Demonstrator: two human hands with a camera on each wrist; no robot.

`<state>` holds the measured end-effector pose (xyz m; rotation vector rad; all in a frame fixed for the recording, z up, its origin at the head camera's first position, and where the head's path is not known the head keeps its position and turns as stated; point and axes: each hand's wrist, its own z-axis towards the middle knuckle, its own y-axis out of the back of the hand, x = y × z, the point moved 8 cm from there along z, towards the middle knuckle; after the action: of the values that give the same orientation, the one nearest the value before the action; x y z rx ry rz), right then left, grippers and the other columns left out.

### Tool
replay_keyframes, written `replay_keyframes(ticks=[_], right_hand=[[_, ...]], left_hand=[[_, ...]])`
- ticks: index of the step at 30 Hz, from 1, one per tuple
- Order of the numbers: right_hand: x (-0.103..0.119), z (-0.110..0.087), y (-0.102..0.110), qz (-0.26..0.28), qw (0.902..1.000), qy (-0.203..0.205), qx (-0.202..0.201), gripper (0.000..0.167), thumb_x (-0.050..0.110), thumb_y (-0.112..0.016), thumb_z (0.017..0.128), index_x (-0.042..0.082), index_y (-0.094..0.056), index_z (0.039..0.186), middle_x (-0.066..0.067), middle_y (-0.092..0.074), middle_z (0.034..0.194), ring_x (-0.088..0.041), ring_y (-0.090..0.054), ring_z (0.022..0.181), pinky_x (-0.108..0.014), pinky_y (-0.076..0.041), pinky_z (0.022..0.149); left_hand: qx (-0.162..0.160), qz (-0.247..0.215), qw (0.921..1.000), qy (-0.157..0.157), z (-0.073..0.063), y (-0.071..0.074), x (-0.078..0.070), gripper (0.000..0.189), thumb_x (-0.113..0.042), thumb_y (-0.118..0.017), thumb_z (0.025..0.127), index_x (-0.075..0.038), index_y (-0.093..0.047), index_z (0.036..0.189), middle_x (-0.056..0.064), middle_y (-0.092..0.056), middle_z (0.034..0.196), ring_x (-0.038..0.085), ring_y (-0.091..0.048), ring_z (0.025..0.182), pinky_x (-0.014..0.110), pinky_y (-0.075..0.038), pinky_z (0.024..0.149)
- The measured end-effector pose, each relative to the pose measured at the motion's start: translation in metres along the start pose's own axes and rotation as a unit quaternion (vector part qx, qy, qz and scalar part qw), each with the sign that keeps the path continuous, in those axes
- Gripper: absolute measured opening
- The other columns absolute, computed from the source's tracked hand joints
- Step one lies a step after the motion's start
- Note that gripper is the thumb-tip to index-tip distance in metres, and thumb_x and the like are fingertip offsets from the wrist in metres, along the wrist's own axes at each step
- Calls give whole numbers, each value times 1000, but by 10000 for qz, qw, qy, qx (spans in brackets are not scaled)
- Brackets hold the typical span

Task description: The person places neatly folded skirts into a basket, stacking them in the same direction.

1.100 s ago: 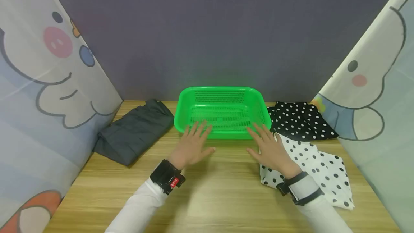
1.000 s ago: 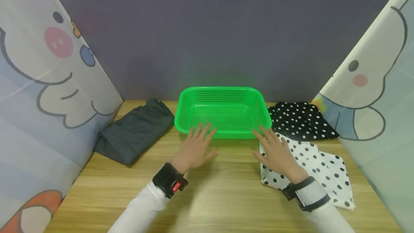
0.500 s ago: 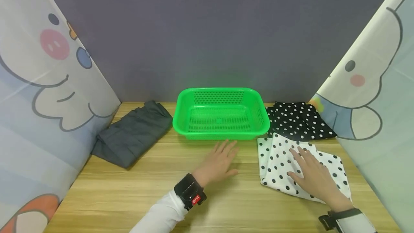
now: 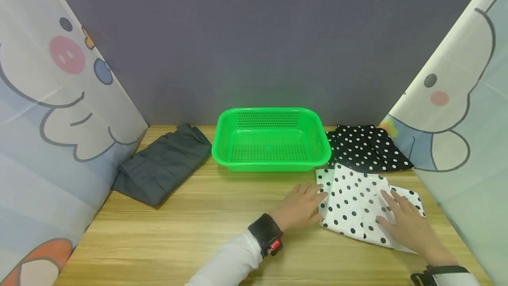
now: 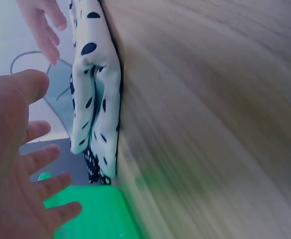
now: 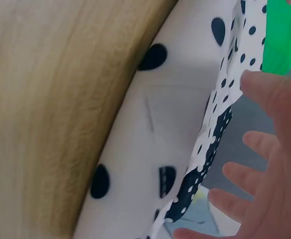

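1. Left hand [image 4: 299,204] has moved rightward since half a second ago, from in front of the green basket to the near-left side of the white dotted cloth [image 4: 349,206]; right hand [image 4: 412,228] has shifted right and slightly nearer the person. Cloths and basket unchanged.
2. Far left: dark grey cloth [image 4: 162,167], folded, flat on the wooden table [image 4: 166,242], set at a slant.
3. Centre rear: green basket [image 4: 271,163], upright, perforated floor and walls visible.
4. Left hand: fingers spread and slightly bent, grasp empty. Fingertips overlap the white dotted cloth's left edge in the head view; left wrist view shows a gap between thumb and cloth.
5. White dotted cloth: folded in layers, on the table between the two hands, nearer the person than the basket.
6. Black dotted cloth [image 4: 363,149]: behind the white one, beside the basket's right end.
7. Right hand: fingers extended and parted, holding nothing, over the white dotted cloth's right part. Contact: cannot tell.
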<state>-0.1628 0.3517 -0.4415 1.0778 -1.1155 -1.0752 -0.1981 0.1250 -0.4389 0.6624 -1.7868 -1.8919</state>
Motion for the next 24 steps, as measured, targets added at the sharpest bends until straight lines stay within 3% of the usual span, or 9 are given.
replay_keyframes(ticks=[8,15,24], right_hand=[[-24,-2,-6,248,9997,-33,-68,64,26,-66,81,-6,-40,131,-39,-36,127,-56,-37,109,-70,-29,85],[-40,-3,-12,462,9956,-643,504,55,25,-54,90,-11,-39,128,-43,-29,127,-60,-30,110,-70,-25,88],[-37,-6,-25,571,9935,-478,859,52,25,-50,92,-13,-42,126,-42,-38,121,-58,-39,108,-66,-33,88]], left_hand=[[-33,234,9994,-251,16,-6,-20,51,-45,-42,93,-26,-35,140,-5,-29,148,18,-31,134,36,-28,108],[-41,337,9983,-476,24,-12,-38,46,-40,-43,94,-25,-40,137,-4,-33,146,16,-31,134,30,-26,109],[4,459,9981,-405,18,-17,-37,44,-37,-46,93,-24,-43,135,-4,-39,141,11,-42,124,24,-31,104]])
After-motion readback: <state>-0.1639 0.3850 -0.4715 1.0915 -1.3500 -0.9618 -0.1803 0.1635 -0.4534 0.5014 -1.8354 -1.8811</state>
